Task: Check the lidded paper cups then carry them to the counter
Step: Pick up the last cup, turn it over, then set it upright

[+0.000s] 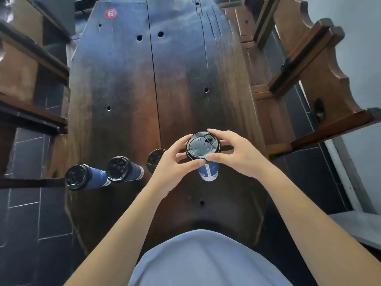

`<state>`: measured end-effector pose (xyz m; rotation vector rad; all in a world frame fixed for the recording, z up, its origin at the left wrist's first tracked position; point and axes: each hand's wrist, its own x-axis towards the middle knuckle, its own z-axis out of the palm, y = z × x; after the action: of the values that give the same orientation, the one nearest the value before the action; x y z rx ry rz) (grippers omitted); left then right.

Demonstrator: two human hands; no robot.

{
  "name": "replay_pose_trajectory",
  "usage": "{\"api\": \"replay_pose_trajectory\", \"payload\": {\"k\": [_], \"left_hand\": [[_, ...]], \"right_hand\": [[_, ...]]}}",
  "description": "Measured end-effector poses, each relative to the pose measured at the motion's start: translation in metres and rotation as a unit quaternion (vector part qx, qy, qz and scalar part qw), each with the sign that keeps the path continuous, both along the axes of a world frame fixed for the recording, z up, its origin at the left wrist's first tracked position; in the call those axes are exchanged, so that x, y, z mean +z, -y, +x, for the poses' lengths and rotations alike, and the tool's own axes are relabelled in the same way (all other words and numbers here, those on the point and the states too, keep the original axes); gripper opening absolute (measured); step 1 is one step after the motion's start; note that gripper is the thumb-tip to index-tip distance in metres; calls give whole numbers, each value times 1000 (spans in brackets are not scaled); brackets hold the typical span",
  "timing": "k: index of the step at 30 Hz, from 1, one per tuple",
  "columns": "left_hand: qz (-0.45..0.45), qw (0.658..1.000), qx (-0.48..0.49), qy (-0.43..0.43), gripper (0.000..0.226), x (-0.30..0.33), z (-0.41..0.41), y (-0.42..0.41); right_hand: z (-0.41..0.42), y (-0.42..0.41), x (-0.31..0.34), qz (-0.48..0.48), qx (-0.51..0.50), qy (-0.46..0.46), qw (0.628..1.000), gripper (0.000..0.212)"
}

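A blue paper cup with a black lid is in the middle of the view, over the dark wooden table. My left hand and my right hand both grip the lid's rim from opposite sides, fingertips pressed on its edge. Three more lidded blue cups stand on the table to the left: one at the table's left edge, one beside it, and a third partly hidden behind my left hand.
A red round sticker with the number 6 marks the table's far end. Wooden benches stand along the left and wooden chairs on the right. Dark tiled floor lies on both sides. My light blue shirt fills the bottom.
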<state>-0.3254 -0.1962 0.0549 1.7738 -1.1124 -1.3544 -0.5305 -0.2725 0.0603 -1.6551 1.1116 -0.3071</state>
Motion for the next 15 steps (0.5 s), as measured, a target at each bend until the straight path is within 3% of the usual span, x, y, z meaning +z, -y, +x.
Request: {"api": "replay_pose_trajectory", "payload": {"k": [15], "left_hand": [[24, 996, -18, 83, 78, -85, -9, 9]], "right_hand": [[11, 12, -111, 62, 10, -31, 998, 75]]}}
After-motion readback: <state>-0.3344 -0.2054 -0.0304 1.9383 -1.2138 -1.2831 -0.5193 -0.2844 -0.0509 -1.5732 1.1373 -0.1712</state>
